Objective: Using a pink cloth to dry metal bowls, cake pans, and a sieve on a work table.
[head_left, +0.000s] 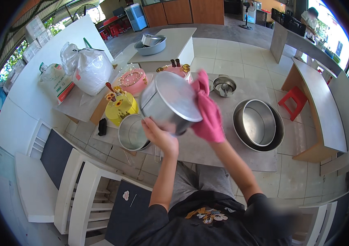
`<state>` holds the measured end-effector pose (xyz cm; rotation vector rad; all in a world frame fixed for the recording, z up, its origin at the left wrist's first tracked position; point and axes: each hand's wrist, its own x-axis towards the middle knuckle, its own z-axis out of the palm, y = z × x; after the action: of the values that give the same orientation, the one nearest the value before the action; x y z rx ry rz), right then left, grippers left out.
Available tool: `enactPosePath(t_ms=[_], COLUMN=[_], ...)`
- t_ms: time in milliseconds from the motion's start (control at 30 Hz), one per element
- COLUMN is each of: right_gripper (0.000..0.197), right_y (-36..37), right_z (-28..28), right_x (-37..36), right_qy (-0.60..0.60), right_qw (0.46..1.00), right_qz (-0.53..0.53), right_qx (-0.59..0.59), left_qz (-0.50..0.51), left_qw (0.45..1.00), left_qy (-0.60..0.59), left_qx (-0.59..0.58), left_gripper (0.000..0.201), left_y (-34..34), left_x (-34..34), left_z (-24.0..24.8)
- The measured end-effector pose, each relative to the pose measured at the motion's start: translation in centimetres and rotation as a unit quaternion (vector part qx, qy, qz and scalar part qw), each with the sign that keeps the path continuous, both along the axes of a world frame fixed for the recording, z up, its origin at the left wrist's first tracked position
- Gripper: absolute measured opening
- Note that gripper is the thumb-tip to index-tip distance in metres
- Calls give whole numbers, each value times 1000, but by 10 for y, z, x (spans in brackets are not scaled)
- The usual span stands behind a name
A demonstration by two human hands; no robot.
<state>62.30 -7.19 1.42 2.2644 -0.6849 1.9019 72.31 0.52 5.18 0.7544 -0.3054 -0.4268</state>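
Note:
A round silver cake tin (164, 107) is tilted in front of me, its flat bottom facing up and to the right. My left hand (161, 137) grips its lower left side. Pink cloth (207, 110) covers most of my right hand (218, 143), which presses it against the tin's right edge; the fingers are hidden. Below the tin stands an open metal pot (132, 133). Just beyond are a yellow decorated cake (121, 108), a pink cake with beads (132, 82) and another pink topped cake (175, 70), partly behind the tin.
On the table's right, a smaller round tin (258, 123) sits inside a larger dark one (280, 127). Small metal bowls (225, 86) stand farther back. Plastic bags (88, 71) fill the left side. White chairs (82, 197) flank me; a person (309, 20) is far right.

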Motion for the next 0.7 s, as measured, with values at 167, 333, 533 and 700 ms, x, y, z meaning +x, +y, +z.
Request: enactPosePath(t_ms=[167,333,533,700], right_gripper=[28,20,36,32], right_y=[47,50,17,-48], right_z=[23,26,76,46], right_x=[46,54,23,32], right_qy=[-304,-143,-143,-205], right_qw=[696,939,841,764], right_qz=[431,155,370,473], right_qx=[487,270,368,388], left_qz=[121,20,-47,-79], left_qw=[832,817,867,976], left_qy=[-533,-562,-483,-192], left_qx=[100,130,113,-62], left_gripper=[30,29,22,27], left_y=[-18,3,37,39], left_x=[-1,11,33,5], left_z=[-28,3,9,20])
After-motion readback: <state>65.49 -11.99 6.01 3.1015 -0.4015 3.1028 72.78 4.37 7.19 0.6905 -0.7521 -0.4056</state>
